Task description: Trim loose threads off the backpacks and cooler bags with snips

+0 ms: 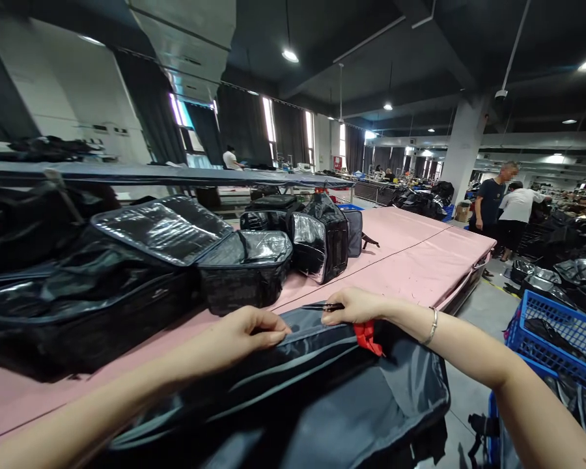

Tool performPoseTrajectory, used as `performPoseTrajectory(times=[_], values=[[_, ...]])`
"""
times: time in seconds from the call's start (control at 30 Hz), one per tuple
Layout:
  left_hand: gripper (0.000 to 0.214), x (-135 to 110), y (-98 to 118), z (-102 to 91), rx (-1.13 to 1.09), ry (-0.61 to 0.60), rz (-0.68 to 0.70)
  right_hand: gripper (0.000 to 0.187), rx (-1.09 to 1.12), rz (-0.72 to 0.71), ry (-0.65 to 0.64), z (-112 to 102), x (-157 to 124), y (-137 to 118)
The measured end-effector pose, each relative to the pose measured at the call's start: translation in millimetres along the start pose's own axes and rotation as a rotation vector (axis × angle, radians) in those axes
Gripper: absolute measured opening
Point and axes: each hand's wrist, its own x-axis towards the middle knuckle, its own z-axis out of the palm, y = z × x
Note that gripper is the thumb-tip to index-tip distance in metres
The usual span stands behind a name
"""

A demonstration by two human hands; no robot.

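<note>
A large black bag with a grey lining (351,404) lies open in front of me, its piped edge raised toward the pink table. My left hand (256,329) pinches this edge between thumb and fingers. Just to the right, my right hand (349,306) is closed at the same edge, thumb against the fabric. A slim dark piece shows by its fingertips; its kind I cannot make out. Under that hand hangs a crumpled red strip (368,339), its upper end hidden by the palm.
Black insulated bags with silvery linings (247,270) stand along the left of the pink table (395,241). A long shelf (176,172) runs behind them. Blue crates (557,326) holding black bags are at right on the floor. Two people (491,202) stand farther back.
</note>
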Motion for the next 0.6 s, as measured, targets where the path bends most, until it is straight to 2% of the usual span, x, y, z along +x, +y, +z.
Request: performPoseTrajectory(times=[0.1, 0.2, 0.3, 0.43, 0.6], values=[[0.041, -5.7, -2.9, -3.1, -0.045, -0.046, 0.016, 0.013, -0.167, -0.022, 0.058, 3.6, -6.7, -7.0], [0.036, -10.3, -3.3, -4.6, -0.093, -0.047, 0.031, 0.021, -0.437, -0.106, 0.254, 12.7, -16.4, -11.7], [0.033, -12.5, -2.0, -4.1, -0.113, -0.025, 0.038, 0.029, -0.711, -0.272, 0.402, 23.2, -22.7, -12.9], [0.033, -14.3, 1.4, -2.3, -0.112, -0.009, 0.048, 0.023, -0.941, -0.536, 0.411, 30.5, -21.9, -11.5], [0.036, -16.8, 4.6, -0.8, -0.091, -0.010, 0.044, 0.021, -1.043, -0.656, 0.490, 30.8, -16.9, -9.5]])
